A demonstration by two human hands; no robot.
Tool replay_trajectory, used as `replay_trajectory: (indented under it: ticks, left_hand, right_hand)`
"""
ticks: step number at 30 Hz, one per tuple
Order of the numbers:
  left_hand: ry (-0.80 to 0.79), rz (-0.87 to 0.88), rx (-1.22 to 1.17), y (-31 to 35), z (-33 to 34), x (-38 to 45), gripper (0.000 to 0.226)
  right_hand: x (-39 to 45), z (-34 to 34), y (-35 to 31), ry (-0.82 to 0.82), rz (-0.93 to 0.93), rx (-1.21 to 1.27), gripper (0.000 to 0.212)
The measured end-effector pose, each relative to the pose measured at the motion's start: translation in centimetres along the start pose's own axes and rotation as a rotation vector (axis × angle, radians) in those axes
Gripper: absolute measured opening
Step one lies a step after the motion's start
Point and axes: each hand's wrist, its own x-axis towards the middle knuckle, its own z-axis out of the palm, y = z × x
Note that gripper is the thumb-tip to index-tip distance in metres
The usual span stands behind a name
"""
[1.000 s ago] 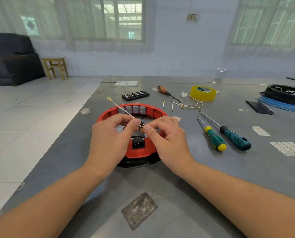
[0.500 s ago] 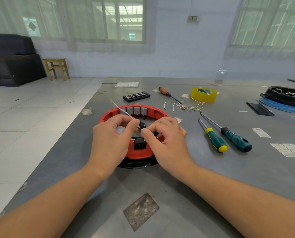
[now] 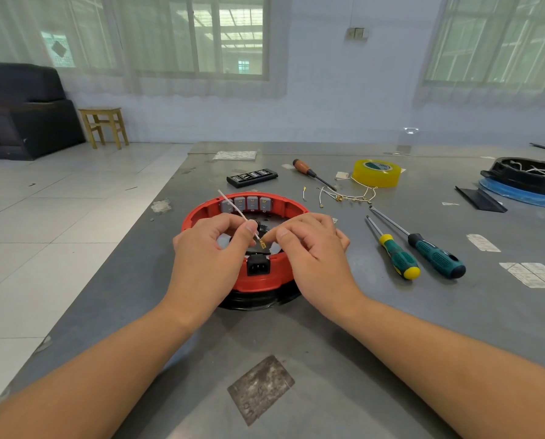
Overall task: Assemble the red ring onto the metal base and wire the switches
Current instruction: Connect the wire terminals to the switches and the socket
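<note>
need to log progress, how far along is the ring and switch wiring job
Done: the red ring sits on its base, four grey switches in its far wall. In hand: the left hand pinches a white wire, the right hand at its brass terminal. Left: no wires on the switches yet; spare wires lie behind.

Both our hands sit over the red ring (image 3: 245, 280), left hand (image 3: 207, 258) and right hand (image 3: 312, 251) nearly meeting, so access from above is blocked. Table (image 3: 296, 343) in front of the ring is bare apart from a worn patch (image 3: 261, 389). Right side is partly blocked by two screwdrivers (image 3: 416, 248) lying close together. Behind the ring: loose wires (image 3: 344, 196), tape roll (image 3: 377, 172), black strip (image 3: 252, 177).
</note>
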Motion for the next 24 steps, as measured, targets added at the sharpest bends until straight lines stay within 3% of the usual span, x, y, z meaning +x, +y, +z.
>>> replay_trajectory:
  ticks: [6, 11, 20, 24]
  left_hand:
    - [0.009, 0.037, 0.015, -0.2, 0.0, -0.1, 0.021]
    - [0.068, 0.167, 0.210, 0.0, 0.1, -0.3, 0.017]
    - [0.089, 0.213, 0.287, -0.2, 0.2, -0.2, 0.023]
    - [0.108, 0.135, 0.241, -0.5, 0.3, 0.0, 0.025]
  right_hand:
    - [0.0, -0.4, -0.5, -0.028, -0.058, -0.031, 0.013]
    - [-0.3, -0.2, -1.0, -0.007, -0.096, -0.065, 0.013]
    - [-0.2, -0.3, -1.0, 0.127, -0.291, -0.369, 0.014]
    - [0.5, -0.1, -0.2, 0.103, -0.177, -0.252, 0.014]
